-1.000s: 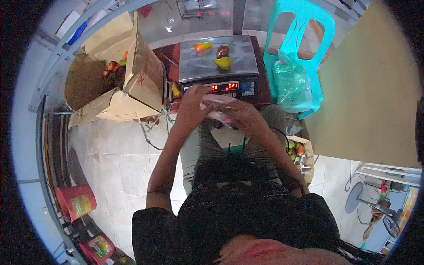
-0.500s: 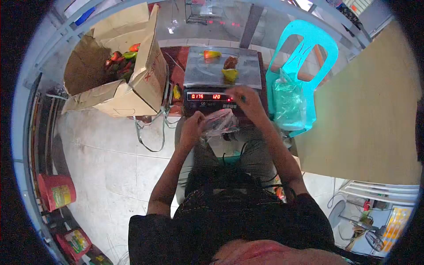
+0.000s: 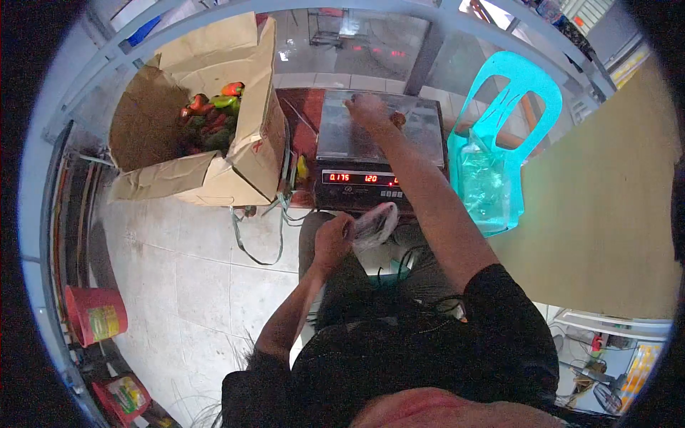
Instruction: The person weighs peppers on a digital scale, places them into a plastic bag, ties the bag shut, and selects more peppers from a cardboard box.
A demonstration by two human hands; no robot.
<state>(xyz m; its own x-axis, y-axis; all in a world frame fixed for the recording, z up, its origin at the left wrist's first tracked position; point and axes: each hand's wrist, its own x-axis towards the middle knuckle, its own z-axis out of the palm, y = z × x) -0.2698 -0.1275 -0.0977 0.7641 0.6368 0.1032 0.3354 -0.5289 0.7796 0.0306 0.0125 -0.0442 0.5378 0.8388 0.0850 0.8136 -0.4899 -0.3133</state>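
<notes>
My left hand [image 3: 334,241] is closed on the gathered edge of a clear plastic bag [image 3: 375,227], whose mouth gapes toward the right, above my lap. My right hand [image 3: 367,110] reaches over the metal plate of a digital scale [image 3: 334,143], its fingers curled at the spot where an orange-yellow pepper lay; whatever is under them is hidden. Beside my right wrist a brownish-red, shrivelled piece [image 3: 399,120] shows on the plate. My forearm covers the place of the yellow-green pepper. The scale's red display [image 3: 358,178] reads 0.175 and 1.20, with the last figure partly covered.
On the left stands an open cardboard box [image 3: 246,167] holding red and green peppers [image 3: 214,118]. A yellow pepper [image 3: 302,167] lies between box and scale. To the right is a turquoise plastic chair [image 3: 524,150] with clear plastic bags [image 3: 485,182], beside a tan board [image 3: 592,207].
My right hand has moved from above the display forward and left onto the plate, covering the orange-yellow pepper. My left hand still holds the bag, now opened wider. The view has shifted slightly.
</notes>
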